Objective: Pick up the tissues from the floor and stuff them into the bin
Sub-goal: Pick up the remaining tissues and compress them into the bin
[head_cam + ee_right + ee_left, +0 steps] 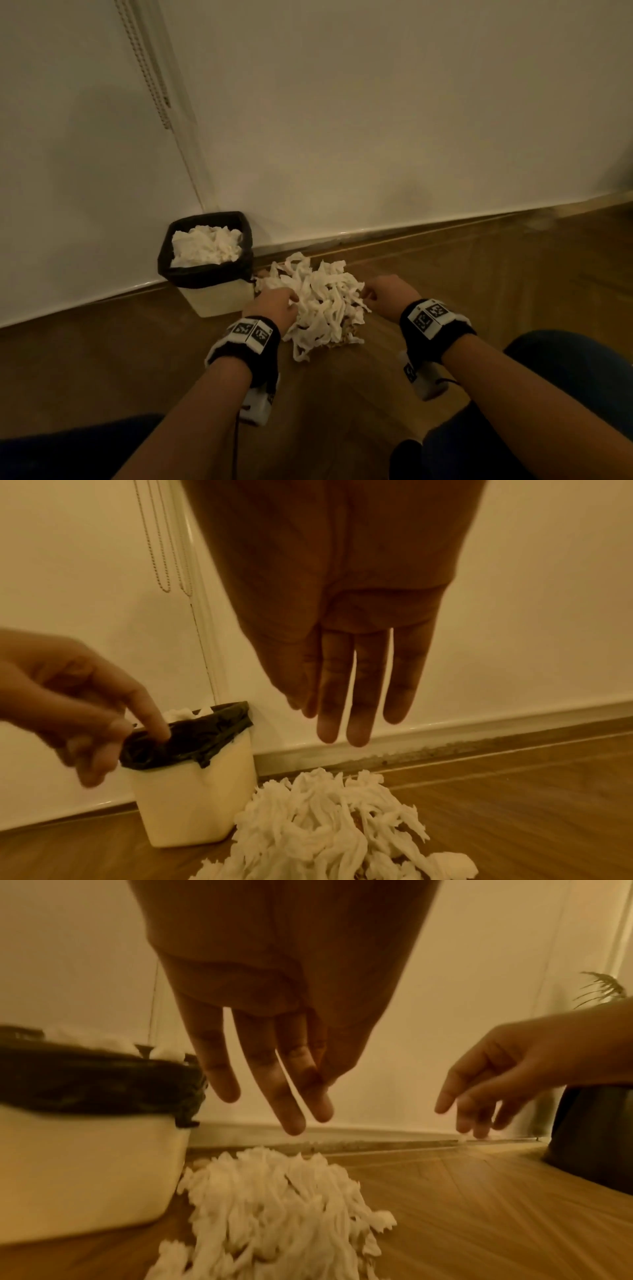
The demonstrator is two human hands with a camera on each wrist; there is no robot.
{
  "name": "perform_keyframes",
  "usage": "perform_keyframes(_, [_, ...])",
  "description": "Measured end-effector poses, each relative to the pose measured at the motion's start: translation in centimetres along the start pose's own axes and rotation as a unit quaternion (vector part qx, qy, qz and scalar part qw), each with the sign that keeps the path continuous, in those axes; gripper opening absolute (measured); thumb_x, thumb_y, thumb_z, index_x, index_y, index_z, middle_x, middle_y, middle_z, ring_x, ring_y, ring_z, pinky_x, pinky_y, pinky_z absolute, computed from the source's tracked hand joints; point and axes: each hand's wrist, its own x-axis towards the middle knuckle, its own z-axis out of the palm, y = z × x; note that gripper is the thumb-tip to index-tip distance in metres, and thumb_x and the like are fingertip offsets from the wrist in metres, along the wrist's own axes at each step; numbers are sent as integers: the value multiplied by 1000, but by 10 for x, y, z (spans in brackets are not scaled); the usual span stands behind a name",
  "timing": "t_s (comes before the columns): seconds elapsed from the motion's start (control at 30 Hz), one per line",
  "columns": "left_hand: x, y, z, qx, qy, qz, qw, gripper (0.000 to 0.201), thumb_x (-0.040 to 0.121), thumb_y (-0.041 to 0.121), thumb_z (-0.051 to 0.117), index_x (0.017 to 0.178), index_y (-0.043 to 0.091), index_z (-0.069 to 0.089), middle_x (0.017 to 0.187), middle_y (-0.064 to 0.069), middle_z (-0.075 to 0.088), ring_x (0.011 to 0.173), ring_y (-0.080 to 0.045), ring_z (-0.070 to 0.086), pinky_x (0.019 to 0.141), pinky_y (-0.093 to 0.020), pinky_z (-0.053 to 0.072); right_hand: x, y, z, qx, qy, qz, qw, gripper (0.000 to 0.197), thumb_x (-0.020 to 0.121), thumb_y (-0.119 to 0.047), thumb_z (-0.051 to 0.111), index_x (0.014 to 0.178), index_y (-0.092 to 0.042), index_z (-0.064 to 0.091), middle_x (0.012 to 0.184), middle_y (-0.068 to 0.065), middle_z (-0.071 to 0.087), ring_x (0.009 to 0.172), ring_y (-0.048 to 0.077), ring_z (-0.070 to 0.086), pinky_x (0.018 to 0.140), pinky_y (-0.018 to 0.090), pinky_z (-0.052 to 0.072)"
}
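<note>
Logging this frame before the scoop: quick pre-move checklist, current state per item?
1. left hand free: ok, fingers straight, holding nothing.
2. right hand free: ok, fingers straight, holding nothing.
3. Hands flank the tissue pile: ok, one on each side.
4. Contact with pile: cannot tell; wrist views show fingertips above it.
5. Room in bin: not ok, tissues already reach the black liner rim.
6. Bin upright, next to pile: ok, standing against the wall.

Head cam looks down fwd; wrist cams low, close, facing wall; all share bin (205, 260), tissues (322, 301).
</note>
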Motion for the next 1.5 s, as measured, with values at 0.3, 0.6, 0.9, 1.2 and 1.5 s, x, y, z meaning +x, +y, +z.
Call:
perform_keyframes(0.3, [41,-19,90,-53,-24,-41,997,17,92,23,49,102,26,63,112,0,63,97,-15,59,79,-26,48,51,13,43,66,-29,32,997,24,92,-22,52,103,-11,70,106,7,68,96,22,63,83,33,52])
perform_keyframes(0.6, [93,-22,144,-81,9,-9,997,19,89,21,54,93,34,67,140,0,31,127,-21,36,99,-31,41,94,44,111,200,-20,159,966,22,91,-16,52,96,-6,71,101,10,69,91,25,64,70,30,50])
perform_keyframes(0.9, [114,-10,177,135,-42,94,985,47,91,15,51,134,33,43,144,-1,30,126,-26,39,102,-40,40,88,69,165,199,-31,190,961,25,93,-16,46,112,-14,63,116,9,62,104,27,59,87,35,49])
perform_keyframes(1.2, [120,-10,168,-166,73,38,983,16,91,10,54,97,14,69,112,-3,57,103,-19,57,85,-25,45,91,69,201,100,-10,139,985,40,91,-23,49,132,-24,46,131,7,39,120,29,40,94,38,42])
perform_keyframes(1.5, [116,-16,164,-429,82,-93,895,41,96,3,33,85,29,64,85,6,61,68,-5,59,54,-16,48,94,62,206,47,-149,102,982,32,97,-22,45,124,-9,55,132,16,43,116,32,50,96,35,44])
